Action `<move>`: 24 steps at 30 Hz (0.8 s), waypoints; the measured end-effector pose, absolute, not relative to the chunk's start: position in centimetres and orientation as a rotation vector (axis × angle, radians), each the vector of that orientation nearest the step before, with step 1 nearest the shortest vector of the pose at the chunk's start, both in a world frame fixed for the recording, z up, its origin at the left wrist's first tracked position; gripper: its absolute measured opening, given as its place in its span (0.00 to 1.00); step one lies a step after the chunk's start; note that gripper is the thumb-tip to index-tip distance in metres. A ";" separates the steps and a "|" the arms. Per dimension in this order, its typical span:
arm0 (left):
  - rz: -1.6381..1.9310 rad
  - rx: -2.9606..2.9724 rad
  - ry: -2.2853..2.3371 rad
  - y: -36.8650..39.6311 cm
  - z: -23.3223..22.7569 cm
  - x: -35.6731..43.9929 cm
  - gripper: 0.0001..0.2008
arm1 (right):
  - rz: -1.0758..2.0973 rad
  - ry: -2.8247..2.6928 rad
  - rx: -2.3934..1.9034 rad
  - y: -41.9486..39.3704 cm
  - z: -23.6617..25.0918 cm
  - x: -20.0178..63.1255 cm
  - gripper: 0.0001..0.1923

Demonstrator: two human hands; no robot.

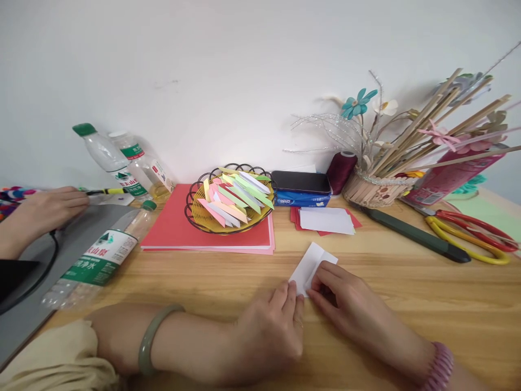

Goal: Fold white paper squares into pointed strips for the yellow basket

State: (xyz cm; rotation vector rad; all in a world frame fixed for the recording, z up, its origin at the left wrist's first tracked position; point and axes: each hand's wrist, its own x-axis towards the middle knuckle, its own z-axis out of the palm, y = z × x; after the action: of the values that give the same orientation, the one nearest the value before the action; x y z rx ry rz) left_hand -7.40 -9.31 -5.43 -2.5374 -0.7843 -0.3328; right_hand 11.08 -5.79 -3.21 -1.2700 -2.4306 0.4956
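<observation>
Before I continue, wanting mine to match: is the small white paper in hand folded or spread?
Partly folded: the small white paper shows a flap edge beside the bare right hand.

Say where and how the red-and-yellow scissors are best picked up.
The scissors are probably best gripped around the red and yellow handles, the right hand coming from the near side. The loops spread wide toward the right, while the blades point back and left, toward the holder of flowers and sticks.

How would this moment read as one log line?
left hand: on creased rectangular white paper | right hand: touching same paper's right side | beyond: white paper slips atop red ones
</observation>
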 end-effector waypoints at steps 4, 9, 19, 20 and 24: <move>-0.388 -2.538 -0.807 -9.2 -5.3 -7.4 0.14 | 0.355 -2.460 -1.319 -5.6 -3.5 11.5 0.05; -0.343 -2.561 -0.799 -9.2 -5.4 -7.5 0.13 | 0.320 -2.473 -1.310 -5.4 -3.6 11.9 0.04; -0.476 -2.547 -0.749 -7.3 -5.1 -8.2 0.12 | 0.122 -2.698 -0.837 -6.0 -2.6 14.0 0.13; -0.476 -2.540 -0.764 -6.8 -5.0 -8.3 0.12 | 0.079 -2.727 -0.794 -6.5 -2.5 14.1 0.15; -0.436 -2.641 -0.792 -5.3 -4.2 -8.3 0.11 | 0.012 -2.735 -0.799 -8.8 -2.2 13.2 0.17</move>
State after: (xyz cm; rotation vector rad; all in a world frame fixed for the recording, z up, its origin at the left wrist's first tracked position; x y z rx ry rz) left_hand -8.35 -5.28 -4.16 -2.6413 -0.7923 -0.4360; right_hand 13.18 -8.78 -2.19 -0.7986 -2.7349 0.0116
